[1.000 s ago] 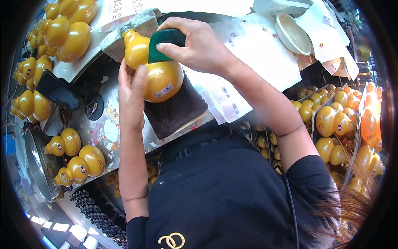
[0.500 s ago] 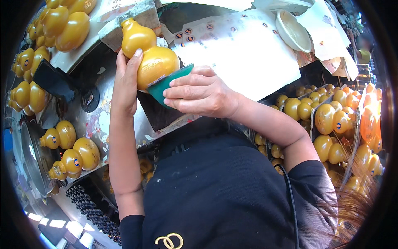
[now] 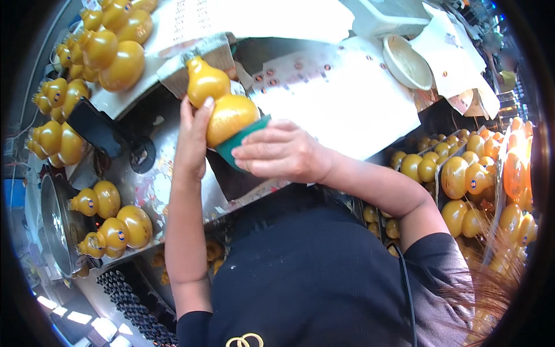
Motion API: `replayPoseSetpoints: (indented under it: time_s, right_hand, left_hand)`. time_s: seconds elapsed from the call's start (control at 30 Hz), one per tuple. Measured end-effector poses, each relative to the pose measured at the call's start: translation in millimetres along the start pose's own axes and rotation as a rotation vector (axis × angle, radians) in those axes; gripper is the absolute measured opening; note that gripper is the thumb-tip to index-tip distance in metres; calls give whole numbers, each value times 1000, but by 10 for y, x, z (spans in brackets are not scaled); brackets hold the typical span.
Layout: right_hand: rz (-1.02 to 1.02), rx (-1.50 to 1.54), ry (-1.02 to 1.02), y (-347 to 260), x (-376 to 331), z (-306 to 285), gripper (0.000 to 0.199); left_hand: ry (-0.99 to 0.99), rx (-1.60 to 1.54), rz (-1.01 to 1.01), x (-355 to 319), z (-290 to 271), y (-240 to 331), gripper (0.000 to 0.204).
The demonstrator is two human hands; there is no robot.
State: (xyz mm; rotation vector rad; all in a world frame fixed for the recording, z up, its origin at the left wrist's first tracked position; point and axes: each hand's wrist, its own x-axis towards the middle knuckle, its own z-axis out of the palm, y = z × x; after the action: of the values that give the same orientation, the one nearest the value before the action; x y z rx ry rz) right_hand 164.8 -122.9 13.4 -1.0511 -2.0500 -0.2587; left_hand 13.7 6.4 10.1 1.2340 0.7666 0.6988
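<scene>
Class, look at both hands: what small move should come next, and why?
Probably slide the green scraper gently across the yellow gourd-shaped bottle: the right hand holds it seemingly against the bottle's wide end, and the left hand grips the bottle's opposite side, which should steady it.

The gourd [image 3: 232,115] is amber-yellow (the flat tool [image 3: 227,149], green).

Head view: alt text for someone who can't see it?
The left hand grips a glossy yellow gourd-shaped bottle while the right hand holds a flat green piece against its lower bulb. Similar yellow bottles crowd both sides; white paper sheets and an off-white bowl lie beyond.
</scene>
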Motion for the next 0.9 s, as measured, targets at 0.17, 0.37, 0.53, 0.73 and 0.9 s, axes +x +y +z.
replayPoseSetpoints:
  time_s: [0.17,0.37,0.53,0.73,0.9]
  right_hand:
    - [-43,80,-73,15,-14,-31,10]
    - [133,315,-138,48,-295,-71,17]
    - [1006,1011,209,110,-325,-381,24]
    - [1559,727,191,513,-948,-843,39]
    - [1415,-398,-55,1118,-1556,-1179,37]
  left_hand:
    - [35,-11,-50,-32,-61,-28,51]
    - [-11,-56,-15,64,3,-79,59]
    - [147,-60,54,-244,-171,-122,60]
    - [177,18,92,-530,-303,-199,56]
    - [266,29,95,-603,-319,-179,54]
